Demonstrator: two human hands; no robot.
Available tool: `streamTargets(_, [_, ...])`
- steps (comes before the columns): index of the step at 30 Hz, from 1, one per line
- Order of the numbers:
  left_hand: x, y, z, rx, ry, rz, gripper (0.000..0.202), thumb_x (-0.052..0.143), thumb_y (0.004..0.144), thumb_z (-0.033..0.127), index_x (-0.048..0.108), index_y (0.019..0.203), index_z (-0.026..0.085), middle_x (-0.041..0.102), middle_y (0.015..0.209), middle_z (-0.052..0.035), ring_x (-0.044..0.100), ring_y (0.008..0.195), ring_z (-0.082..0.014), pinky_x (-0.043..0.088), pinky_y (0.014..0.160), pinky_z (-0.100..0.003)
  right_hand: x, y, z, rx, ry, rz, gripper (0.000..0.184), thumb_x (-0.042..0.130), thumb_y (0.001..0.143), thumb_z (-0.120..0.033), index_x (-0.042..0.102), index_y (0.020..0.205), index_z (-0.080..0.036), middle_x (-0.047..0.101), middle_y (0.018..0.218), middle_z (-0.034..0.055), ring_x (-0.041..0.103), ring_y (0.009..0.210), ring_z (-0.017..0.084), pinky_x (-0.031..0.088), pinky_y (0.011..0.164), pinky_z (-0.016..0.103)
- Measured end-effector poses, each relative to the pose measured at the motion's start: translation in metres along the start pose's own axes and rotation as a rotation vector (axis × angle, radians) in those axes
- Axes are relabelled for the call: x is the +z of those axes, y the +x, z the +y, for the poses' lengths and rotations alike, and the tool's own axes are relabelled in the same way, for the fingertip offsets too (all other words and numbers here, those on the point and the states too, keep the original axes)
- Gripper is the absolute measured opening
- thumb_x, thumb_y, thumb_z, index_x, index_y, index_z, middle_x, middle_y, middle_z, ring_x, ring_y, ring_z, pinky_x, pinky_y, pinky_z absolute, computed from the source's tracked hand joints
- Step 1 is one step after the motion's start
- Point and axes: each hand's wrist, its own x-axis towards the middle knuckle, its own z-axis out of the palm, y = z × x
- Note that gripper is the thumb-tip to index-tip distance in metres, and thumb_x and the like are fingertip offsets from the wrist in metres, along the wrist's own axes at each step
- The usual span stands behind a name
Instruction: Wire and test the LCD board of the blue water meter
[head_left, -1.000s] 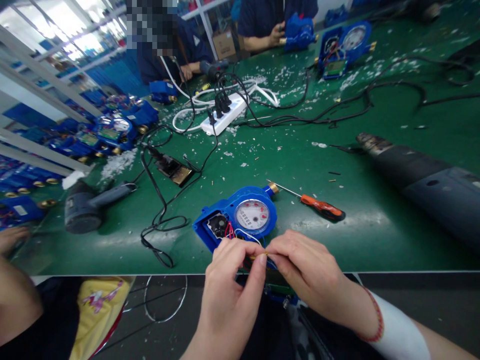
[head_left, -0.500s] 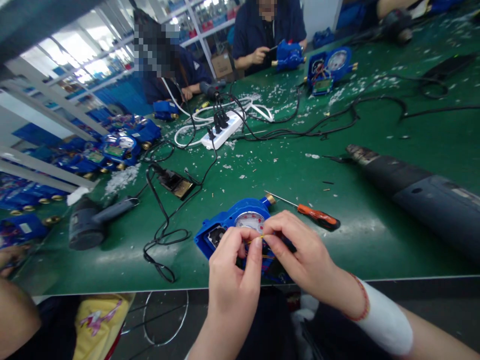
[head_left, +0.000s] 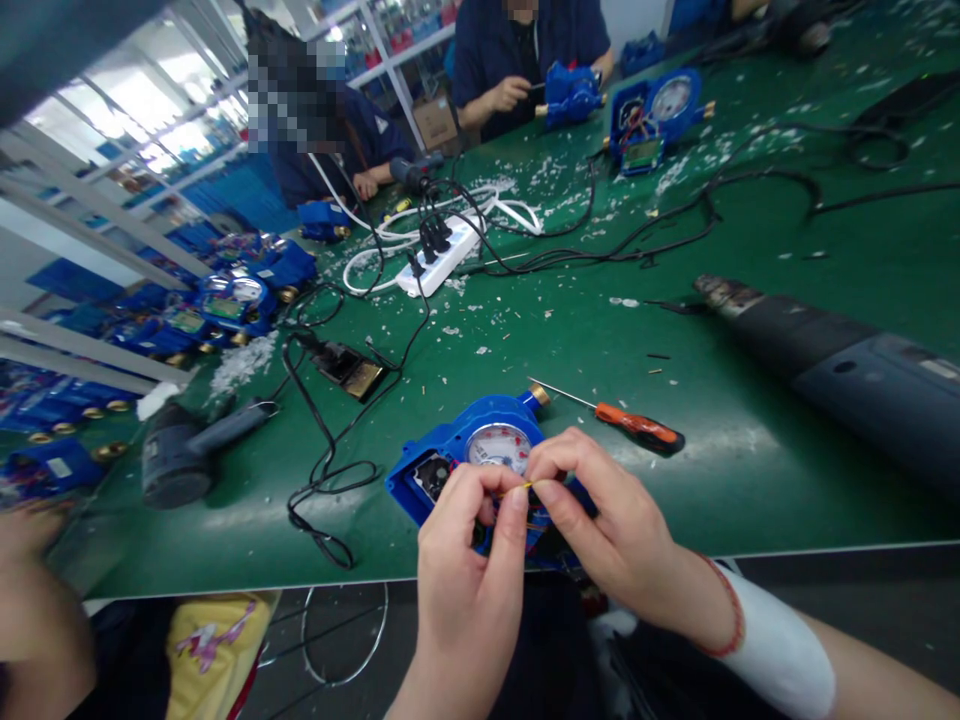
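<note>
A blue water meter (head_left: pixel 450 450) lies on the green bench mat (head_left: pixel 757 500) with its housing open and its round dial (head_left: pixel 499 448) facing up, right at the bench's near edge. It sits directly beneath the hands, and their fingers cover its lower part. The left hand (head_left: pixel 469 560) and right hand (head_left: pixel 607 520) are both closed to a tight pinch, meeting just over the dial's lower edge, and between their fingertips they hold a thin yellow wire (head_left: pixel 525 486). Its ends are hidden by the fingers. A red string bracelet (head_left: pixel 739 610) circles the right wrist, just above a white sleeve (head_left: pixel 776 655). An orange-handled screwdriver (head_left: pixel 637 430) lies just beyond the meter's brass fitting (head_left: pixel 538 397). Farther off are a soldering stand (head_left: pixel 349 372) among black cables, a white power strip (head_left: pixel 435 262), and a dark heat gun (head_left: pixel 832 365) to the right, with a smaller one (head_left: pixel 180 462) to the left.
</note>
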Motion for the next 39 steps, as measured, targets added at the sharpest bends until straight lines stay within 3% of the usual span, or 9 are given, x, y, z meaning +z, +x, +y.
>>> streamTargets(6, [-0.004, -0.003, -0.001, -0.07, -0.034, 0.012, 0.011, 0.052, 0.091, 0.02, 0.059, 0.082, 0.021, 0.053, 0.073, 0.0029, 0.048, 0.065, -0.0121, 0.038, 0.06, -0.024, -0.007, -0.001, 0.0, 0.218, 0.083, 0.108, 0.009, 0.045, 0.098, -0.019, 0.053, 0.094, -0.018, 0.058, 0.086, 0.0007, 0.056, 0.077, 0.009, 0.045, 0.07, 0.021])
streamTargets(8, [-0.005, -0.004, -0.002, -0.07, -0.041, 0.0, 0.012, 0.053, 0.092, 0.02, 0.059, 0.082, 0.021, 0.053, 0.073, 0.0028, 0.048, 0.066, -0.0121, 0.038, 0.06, -0.024, -0.009, 0.001, 0.0, 0.164, 0.032, 0.063, 0.007, 0.05, 0.095, -0.017, 0.057, 0.093, -0.017, 0.06, 0.084, 0.0004, 0.056, 0.077, 0.01, 0.045, 0.071, 0.021])
streamTargets(12, [-0.006, -0.004, -0.002, -0.038, -0.03, -0.021, 0.012, 0.052, 0.092, 0.019, 0.059, 0.082, 0.022, 0.054, 0.073, 0.0036, 0.048, 0.065, -0.0117, 0.038, 0.06, -0.024, -0.009, 0.005, -0.003, -0.074, -0.038, -0.02, 0.008, 0.059, 0.09, -0.012, 0.061, 0.097, -0.014, 0.065, 0.091, 0.0036, 0.058, 0.088, 0.013, 0.046, 0.08, 0.025])
streamTargets(14, [-0.006, -0.003, -0.002, -0.025, -0.013, -0.027, 0.013, 0.052, 0.092, 0.019, 0.059, 0.082, 0.022, 0.054, 0.073, 0.0039, 0.048, 0.064, -0.0115, 0.037, 0.06, -0.024, -0.009, 0.007, -0.005, -0.097, -0.063, -0.039, 0.005, 0.058, 0.09, -0.011, 0.061, 0.094, -0.013, 0.065, 0.088, 0.004, 0.058, 0.085, 0.014, 0.046, 0.078, 0.026])
streamTargets(19, [-0.006, -0.001, 0.001, -0.006, 0.03, -0.033, 0.014, 0.051, 0.093, 0.019, 0.058, 0.08, 0.022, 0.053, 0.072, 0.0039, 0.048, 0.064, -0.0112, 0.037, 0.059, -0.023, -0.007, 0.008, -0.009, -0.04, -0.079, -0.043, 0.01, 0.054, 0.09, -0.01, 0.056, 0.08, -0.013, 0.059, 0.077, 0.003, 0.053, 0.073, 0.013, 0.043, 0.067, 0.025])
streamTargets(24, [-0.005, 0.0, 0.003, -0.004, 0.022, -0.047, 0.014, 0.051, 0.092, 0.02, 0.057, 0.079, 0.021, 0.054, 0.072, 0.0026, 0.05, 0.064, -0.012, 0.038, 0.059, -0.023, -0.003, 0.006, -0.013, 0.142, 0.029, 0.02, 0.012, 0.055, 0.086, -0.008, 0.055, 0.076, -0.015, 0.053, 0.071, -0.0013, 0.05, 0.065, 0.008, 0.041, 0.06, 0.019])
streamTargets(31, [-0.003, -0.001, 0.0, -0.014, 0.004, -0.045, 0.013, 0.051, 0.092, 0.021, 0.057, 0.081, 0.021, 0.055, 0.074, 0.0023, 0.051, 0.066, -0.0128, 0.04, 0.061, -0.024, 0.002, 0.001, -0.013, 0.204, 0.09, 0.049, 0.011, 0.053, 0.09, -0.012, 0.054, 0.08, -0.016, 0.054, 0.074, -0.0017, 0.05, 0.067, 0.008, 0.041, 0.061, 0.018])
streamTargets(39, [-0.006, 0.001, 0.0, -0.02, -0.031, -0.023, 0.013, 0.05, 0.093, 0.021, 0.056, 0.082, 0.022, 0.052, 0.072, 0.0034, 0.048, 0.064, -0.0116, 0.037, 0.059, -0.023, -0.009, 0.003, -0.01, 0.253, 0.096, -0.059, 0.01, 0.054, 0.093, -0.017, 0.062, 0.086, -0.016, 0.061, 0.079, -0.0004, 0.057, 0.073, 0.008, 0.044, 0.068, 0.019])
